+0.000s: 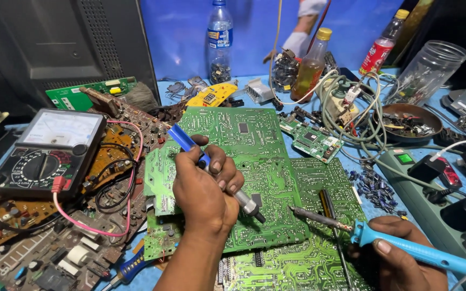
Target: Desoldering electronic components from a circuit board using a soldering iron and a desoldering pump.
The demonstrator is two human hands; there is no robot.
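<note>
While the left hand (pixel 206 188) is gripping a blue desoldering pump (pixel 214 171) over the large green circuit board (pixel 254 161) on the counter, the right hand (pixel 397 258) is clasping a blue-handled soldering iron (pixel 373 237); its hot tip could scorch neighbouring tracks.

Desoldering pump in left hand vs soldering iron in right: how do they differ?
The desoldering pump has a dark blue plunger and silver barrel; the soldering iron has a light blue handle and a thin metal shaft. The left hand wraps the pump in a fist, steeply tilted; the right hand holds the iron nearly flat. Both tips point at one spot on the green circuit board.
</note>
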